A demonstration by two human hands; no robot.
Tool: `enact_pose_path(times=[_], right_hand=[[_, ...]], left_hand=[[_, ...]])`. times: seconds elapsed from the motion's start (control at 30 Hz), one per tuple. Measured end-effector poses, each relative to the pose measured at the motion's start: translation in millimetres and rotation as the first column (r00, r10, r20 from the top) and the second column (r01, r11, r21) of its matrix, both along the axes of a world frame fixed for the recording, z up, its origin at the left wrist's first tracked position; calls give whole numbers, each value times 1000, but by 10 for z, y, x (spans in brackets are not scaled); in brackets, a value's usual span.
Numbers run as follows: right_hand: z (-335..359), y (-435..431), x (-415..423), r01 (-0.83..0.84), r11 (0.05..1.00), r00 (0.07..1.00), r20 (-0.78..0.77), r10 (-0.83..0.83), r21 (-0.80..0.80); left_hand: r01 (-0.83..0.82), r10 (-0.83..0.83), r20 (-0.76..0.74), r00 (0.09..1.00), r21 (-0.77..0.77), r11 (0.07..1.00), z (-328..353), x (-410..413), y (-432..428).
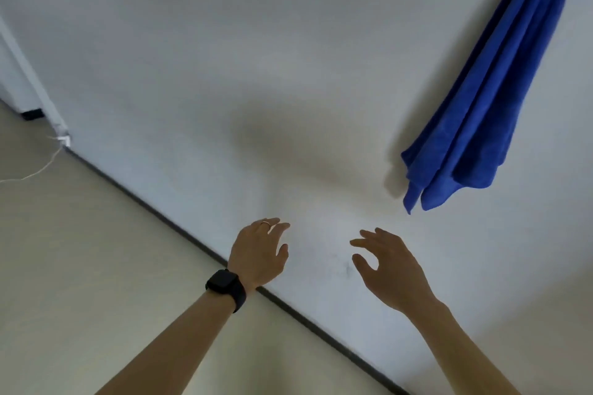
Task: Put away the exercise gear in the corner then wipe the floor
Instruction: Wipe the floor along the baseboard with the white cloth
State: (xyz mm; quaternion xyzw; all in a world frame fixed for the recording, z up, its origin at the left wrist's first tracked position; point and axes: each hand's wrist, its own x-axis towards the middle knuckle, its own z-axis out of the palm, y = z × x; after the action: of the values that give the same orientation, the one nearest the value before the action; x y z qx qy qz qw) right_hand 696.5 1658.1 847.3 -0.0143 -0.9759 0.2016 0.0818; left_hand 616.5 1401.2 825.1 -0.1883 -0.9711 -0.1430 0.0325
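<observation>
A blue cloth (487, 99) hangs in folds against the white wall (224, 42) at the upper right, its lower corners dangling free. My left hand (260, 253), with a black watch on the wrist and a ring on a finger, reaches toward the wall with fingers apart and nothing in it. My right hand (388, 269) is beside it, also open and empty, below and to the left of the cloth. Both hands are apart from the cloth. No exercise gear is in view.
The beige floor (80, 266) meets the wall along a dark baseboard line (179, 228) running diagonally. At the far left stands a white door frame or corner (35, 80), with a thin white cord (41, 167) trailing over the floor.
</observation>
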Motion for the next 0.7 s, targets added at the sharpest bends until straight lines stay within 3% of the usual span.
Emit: enact_pose_path(times=[0.17, 0.37, 0.53, 0.7], right_hand=[[-237, -881, 120, -343, 939, 935, 81, 344, -23], [-405, -2182, 647, -665, 745, 733, 142, 665, -52], [-376, -3532, 1393, -889, 454, 440, 163, 883, -62], [-293, -4968, 2284, -983, 179, 174, 90, 981, -49]], left_hand=[[-332, 335, 90, 938, -43, 942, -268, 1047, -1098], [-684, 685, 173, 708, -75, 726, -378, 2568, -2270], [-902, 898, 157, 412, -67, 426, -312, 4030, -3142], [-991, 984, 127, 127, -36, 133, -234, 5480, -3962]])
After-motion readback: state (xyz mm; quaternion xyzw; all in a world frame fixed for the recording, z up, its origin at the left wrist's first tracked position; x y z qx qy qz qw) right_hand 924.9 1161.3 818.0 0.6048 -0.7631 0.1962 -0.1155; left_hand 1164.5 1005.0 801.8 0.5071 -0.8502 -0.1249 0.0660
